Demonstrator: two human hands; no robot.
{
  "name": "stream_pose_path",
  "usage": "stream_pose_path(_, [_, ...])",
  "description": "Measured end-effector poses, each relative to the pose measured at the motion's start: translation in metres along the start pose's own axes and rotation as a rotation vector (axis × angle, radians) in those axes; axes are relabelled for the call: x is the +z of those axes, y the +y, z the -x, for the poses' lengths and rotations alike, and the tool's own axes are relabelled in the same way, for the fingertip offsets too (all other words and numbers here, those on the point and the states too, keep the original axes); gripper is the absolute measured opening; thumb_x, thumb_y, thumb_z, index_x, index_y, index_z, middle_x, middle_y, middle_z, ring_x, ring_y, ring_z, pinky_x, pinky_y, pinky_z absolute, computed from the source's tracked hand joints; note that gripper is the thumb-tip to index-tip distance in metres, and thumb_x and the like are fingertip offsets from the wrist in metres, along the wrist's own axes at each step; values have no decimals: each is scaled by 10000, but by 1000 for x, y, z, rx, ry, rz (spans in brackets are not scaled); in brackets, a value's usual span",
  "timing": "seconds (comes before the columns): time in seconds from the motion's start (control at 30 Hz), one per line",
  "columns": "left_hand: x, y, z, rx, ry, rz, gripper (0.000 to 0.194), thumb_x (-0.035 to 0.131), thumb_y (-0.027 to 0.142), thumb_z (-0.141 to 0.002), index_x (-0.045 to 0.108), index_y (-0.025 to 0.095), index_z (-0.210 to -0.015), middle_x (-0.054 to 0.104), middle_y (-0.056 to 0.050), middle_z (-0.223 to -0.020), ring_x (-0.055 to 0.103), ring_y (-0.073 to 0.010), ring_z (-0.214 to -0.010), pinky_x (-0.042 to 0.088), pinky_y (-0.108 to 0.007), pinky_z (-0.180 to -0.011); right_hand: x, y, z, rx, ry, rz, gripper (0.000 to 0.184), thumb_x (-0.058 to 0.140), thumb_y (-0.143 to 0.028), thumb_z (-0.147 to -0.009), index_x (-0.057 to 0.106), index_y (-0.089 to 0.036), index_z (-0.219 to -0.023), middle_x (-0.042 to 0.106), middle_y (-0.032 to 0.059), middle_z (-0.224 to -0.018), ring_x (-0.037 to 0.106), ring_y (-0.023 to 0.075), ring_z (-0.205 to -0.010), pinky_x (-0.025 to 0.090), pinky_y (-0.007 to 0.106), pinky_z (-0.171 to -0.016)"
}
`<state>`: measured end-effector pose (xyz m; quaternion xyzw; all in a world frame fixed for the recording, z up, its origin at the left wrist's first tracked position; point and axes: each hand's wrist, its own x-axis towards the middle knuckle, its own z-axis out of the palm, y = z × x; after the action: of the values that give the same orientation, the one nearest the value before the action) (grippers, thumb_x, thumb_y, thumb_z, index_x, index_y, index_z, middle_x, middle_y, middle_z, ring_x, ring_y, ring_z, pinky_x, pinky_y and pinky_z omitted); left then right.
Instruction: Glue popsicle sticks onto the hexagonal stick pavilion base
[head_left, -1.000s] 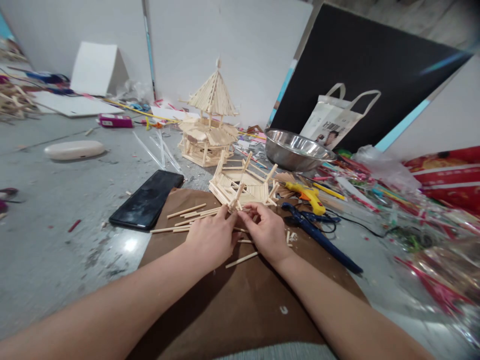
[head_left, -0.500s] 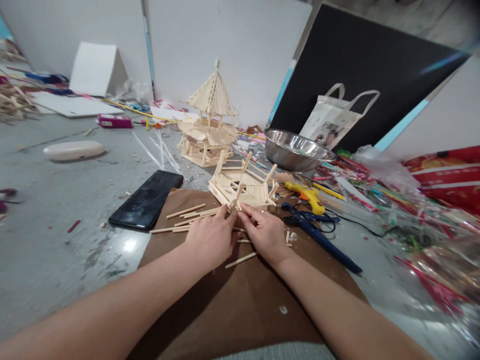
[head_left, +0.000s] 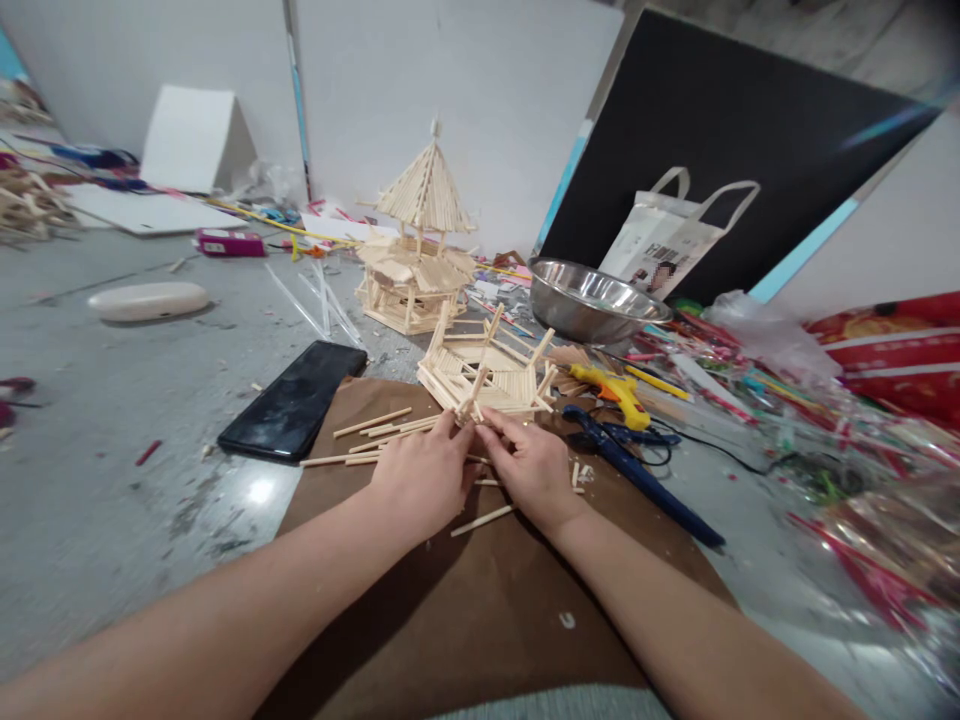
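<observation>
A six-sided frame of pale wooden sticks point(head_left: 517, 390), with short upright posts along its rim, rests at the far edge of a brown sheet point(head_left: 510, 610). At its near corner, by the base of a post, my left hand point(head_left: 424, 475) has its fingers closed on the frame. Beside it, my right hand point(head_left: 532, 470) pinches at the same corner, thumb and forefinger together; the fingers hide exactly what is between them. Loose wooden sticks point(head_left: 373, 421) lie on the sheet around and partly under both hands.
Behind the frame stands a stick pavilion point(head_left: 420, 240) with a pointed roof. A black phone point(head_left: 296, 400) lies left. To the right are a yellow glue gun point(head_left: 619, 393), a dark blue handled tool point(head_left: 652, 485), a metal bowl point(head_left: 592, 305) and scattered plastic wrappings point(head_left: 862, 520).
</observation>
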<state>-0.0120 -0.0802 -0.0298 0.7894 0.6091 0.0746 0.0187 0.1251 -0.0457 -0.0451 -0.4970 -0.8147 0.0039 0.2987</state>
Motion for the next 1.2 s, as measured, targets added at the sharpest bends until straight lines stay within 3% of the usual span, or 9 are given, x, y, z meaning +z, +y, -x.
stream_pose_path(1.2, [0,0,0,-3,0,3,376,308,391,-784,400,261,-1124,433,-72,-1181,588,-245,-730,453,-375,-550,0,-1,0,21,-25,1,306,436,-328,-795,575,-238,-1052,657,21,-929,616,140,-744,460,228,-661])
